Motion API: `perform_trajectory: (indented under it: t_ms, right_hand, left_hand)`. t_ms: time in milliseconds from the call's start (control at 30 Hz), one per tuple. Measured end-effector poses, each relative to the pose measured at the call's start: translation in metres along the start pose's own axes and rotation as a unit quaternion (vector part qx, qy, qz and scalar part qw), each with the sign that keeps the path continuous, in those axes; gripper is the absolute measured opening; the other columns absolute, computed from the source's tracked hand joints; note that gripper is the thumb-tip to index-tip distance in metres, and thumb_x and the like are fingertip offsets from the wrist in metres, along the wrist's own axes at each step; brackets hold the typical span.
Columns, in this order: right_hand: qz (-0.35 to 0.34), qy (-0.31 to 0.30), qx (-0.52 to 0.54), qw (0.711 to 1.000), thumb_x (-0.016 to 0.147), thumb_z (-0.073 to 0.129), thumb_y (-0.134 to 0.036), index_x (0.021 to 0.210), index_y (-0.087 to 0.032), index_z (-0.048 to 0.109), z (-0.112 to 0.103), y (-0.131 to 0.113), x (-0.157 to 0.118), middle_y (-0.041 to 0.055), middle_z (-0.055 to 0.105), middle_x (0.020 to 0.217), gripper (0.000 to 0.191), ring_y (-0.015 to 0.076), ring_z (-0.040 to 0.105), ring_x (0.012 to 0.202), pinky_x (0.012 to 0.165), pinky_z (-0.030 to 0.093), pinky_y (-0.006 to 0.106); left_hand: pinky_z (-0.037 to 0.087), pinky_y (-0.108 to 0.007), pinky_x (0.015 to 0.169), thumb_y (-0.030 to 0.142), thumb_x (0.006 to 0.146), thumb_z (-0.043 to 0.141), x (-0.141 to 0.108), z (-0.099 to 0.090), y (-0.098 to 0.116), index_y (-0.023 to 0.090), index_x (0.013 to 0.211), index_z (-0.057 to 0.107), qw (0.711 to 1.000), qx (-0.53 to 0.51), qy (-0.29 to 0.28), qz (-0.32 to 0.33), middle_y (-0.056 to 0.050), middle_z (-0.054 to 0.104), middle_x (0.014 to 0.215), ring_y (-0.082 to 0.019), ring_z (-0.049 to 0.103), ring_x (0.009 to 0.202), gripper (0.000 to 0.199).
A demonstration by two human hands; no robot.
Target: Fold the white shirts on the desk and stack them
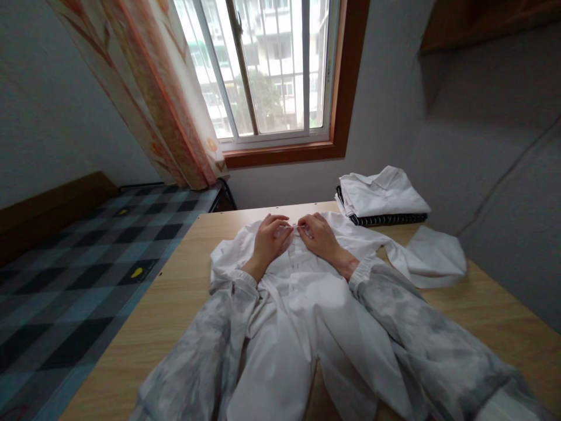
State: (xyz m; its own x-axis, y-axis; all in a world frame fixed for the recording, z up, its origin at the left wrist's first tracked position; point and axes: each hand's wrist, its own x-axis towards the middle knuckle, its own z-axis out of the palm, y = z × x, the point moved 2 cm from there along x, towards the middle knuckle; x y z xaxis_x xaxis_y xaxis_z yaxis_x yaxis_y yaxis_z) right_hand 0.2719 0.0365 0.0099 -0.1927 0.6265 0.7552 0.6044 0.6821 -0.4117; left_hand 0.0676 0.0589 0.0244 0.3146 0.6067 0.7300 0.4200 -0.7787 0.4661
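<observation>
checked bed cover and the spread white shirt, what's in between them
In the head view, a strip of the light wooden table lies between the checked bed cover and spread white shirt; nearer the camera, the grey left sleeve does too.

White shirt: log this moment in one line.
left hand: pinching white shirt; right hand: pinching white shirt; white shirt: on table; folded white garment: far right

Loose long sleeves (pixel 433 327), mottled grey and white, crinkled fabric, gathered cuffs (pixel 362 273), bare fingers (pixel 277 218)
</observation>
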Motion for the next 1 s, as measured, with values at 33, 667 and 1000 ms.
perform_trajectory:
  t_ms: [33,667,1000]
  right_hand:
    - [0.001,0.001,0.005,1.000,0.104,0.063,-0.019,0.102,-0.025,0.065,0.000,0.000,0.000,0.0078,0.072,0.097,0.007,0.0304,0.062,0.098,0.093,0.050,0.045]
    - [-0.044,-0.103,0.020,0.994,0.113,0.062,-0.029,0.096,-0.025,0.076,0.004,0.001,-0.002,0.0046,0.070,0.092,0.022,0.0252,0.058,0.092,0.091,0.043,0.040]
    - [-0.020,-0.091,0.116,0.989,0.116,0.053,-0.039,0.083,-0.026,0.056,-0.005,-0.011,-0.001,0.0035,0.064,0.087,0.036,0.0255,0.054,0.092,0.093,0.046,0.042]
  left_hand:
    - [0.055,-0.045,0.107,0.032,0.101,0.079,0.000,-0.001,0.000,0.025,0.097,0.077,1.000,0.018,0.011,-0.002,-0.008,0.076,0.118,-0.027,0.071,0.113,0.008]
    - [0.056,-0.044,0.102,0.034,0.098,0.074,-0.001,-0.006,0.012,0.022,0.082,0.072,0.998,-0.040,-0.001,-0.041,-0.010,0.073,0.114,-0.026,0.067,0.109,0.020]
    - [0.031,-0.054,0.133,0.018,0.096,0.054,0.000,-0.005,0.013,0.025,0.107,0.070,0.993,0.074,-0.085,0.046,-0.009,0.070,0.135,-0.029,0.059,0.134,0.022]
